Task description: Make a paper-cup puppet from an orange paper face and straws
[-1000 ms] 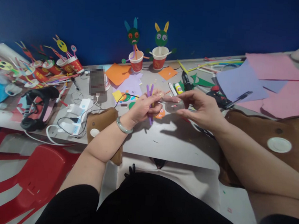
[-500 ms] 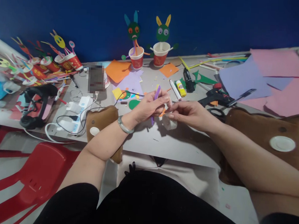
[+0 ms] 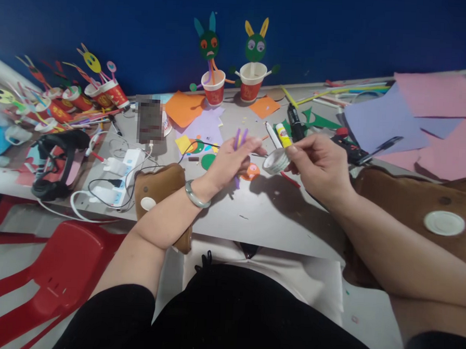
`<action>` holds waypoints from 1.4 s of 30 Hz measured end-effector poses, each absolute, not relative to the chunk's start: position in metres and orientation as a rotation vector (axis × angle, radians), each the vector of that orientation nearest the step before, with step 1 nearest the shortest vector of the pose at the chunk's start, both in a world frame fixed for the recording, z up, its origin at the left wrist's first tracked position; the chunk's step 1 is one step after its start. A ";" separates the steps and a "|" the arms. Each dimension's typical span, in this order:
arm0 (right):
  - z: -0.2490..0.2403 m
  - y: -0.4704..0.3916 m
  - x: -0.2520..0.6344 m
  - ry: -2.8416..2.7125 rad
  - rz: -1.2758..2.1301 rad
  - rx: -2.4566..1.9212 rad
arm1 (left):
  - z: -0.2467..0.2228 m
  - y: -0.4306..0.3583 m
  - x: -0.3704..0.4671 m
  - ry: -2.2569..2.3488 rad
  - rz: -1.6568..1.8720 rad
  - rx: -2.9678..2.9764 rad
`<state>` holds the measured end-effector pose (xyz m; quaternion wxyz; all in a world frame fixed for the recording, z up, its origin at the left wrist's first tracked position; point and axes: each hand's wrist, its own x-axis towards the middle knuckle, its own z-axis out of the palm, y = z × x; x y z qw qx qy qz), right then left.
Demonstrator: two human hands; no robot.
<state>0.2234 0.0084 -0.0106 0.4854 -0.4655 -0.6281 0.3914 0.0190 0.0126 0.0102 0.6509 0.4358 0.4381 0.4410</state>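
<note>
My left hand (image 3: 236, 156) is closed around thin purple strips (image 3: 237, 181), whose ends stick out above and below the fingers. I cannot tell if they are paper or straws. A roll of tape (image 3: 276, 161), whitish and tilted, is pinched between the thumb and fingers of my right hand (image 3: 315, 160), held above the table. Below and between both hands lies an orange paper disc (image 3: 252, 171) with pinkish eyes. A thin red strip (image 3: 291, 179) rests on the table under the right hand.
Two cup figures with green heads, one in a left cup (image 3: 214, 90) and one in a right cup (image 3: 250, 84), stand at the back. A glue stick (image 3: 284, 135) and a black marker (image 3: 295, 120) lie beyond my right hand. A power strip (image 3: 125, 176) sits left, coloured paper (image 3: 376, 119) right.
My right hand has moved right and up, away from my left hand, carrying the tape roll. The orange disc and red strip now show. The left hand has turned slightly, still holding the purple strips.
</note>
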 end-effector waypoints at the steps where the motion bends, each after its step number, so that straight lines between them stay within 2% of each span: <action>1: -0.010 0.007 0.222 -1.545 0.932 -1.134 | 0.007 0.011 0.019 0.936 0.979 1.094; 6: -0.009 0.000 0.221 -1.682 0.746 -1.168 | 0.000 0.007 0.023 0.926 0.886 1.252; 11: -0.007 0.002 0.222 -1.682 0.613 -1.066 | 0.000 0.009 0.024 0.893 0.946 1.259; 19: -0.007 0.016 0.221 -1.218 1.077 -1.080 | 0.002 0.008 0.021 0.794 0.927 1.313; 28: -0.002 0.003 0.217 -1.398 0.916 -1.117 | 0.005 -0.004 0.029 0.836 0.890 1.134; 35: -0.011 0.032 0.232 -1.038 1.380 -1.087 | 0.000 0.004 0.028 0.838 0.854 1.131; 42: -0.014 0.028 0.229 -1.108 1.415 -1.119 | -0.006 0.002 0.025 0.756 0.835 1.145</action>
